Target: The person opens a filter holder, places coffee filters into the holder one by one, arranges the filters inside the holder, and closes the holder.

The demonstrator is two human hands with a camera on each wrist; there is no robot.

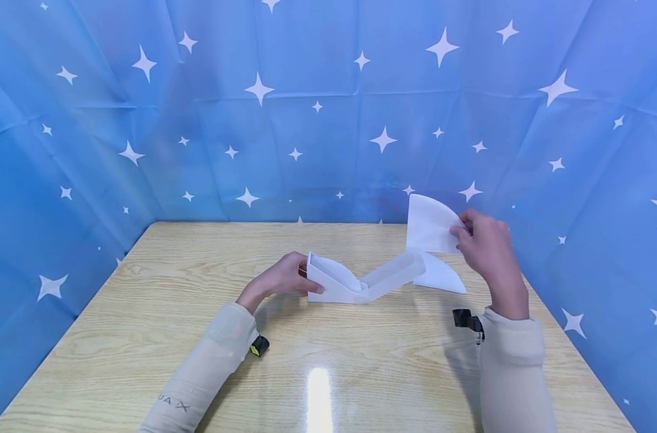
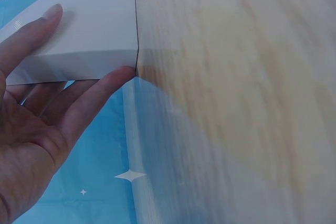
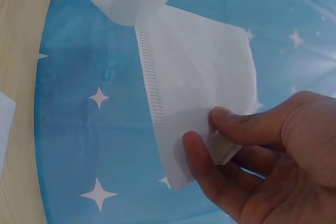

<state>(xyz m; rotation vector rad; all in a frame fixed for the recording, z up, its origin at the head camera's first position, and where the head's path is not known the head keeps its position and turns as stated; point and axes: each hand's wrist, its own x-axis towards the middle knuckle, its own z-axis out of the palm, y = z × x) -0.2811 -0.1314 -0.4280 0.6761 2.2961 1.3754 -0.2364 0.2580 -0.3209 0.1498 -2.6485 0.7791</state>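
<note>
My left hand (image 1: 280,275) grips the left end of a white box (image 1: 334,290), thumb on its front side. In the left wrist view, fingers lie under the box (image 2: 89,17). A frosted lid (image 1: 396,273) extends open to the right from the box. White paper (image 1: 335,266) shows inside. My right hand (image 1: 485,243) pinches a white coffee filter (image 1: 428,225) by its edge, raised above the table's far right. The right wrist view shows a crimped seam along this filter (image 3: 194,61). Another white fan-shaped filter (image 1: 442,276) lies on the table, partly behind the lid.
The wood-grain table (image 1: 242,373) has a bright light reflection near its front. A blue star-patterned cloth (image 1: 328,150) hangs behind the table and along both sides. Black straps (image 1: 467,320) stick out near both sleeve cuffs.
</note>
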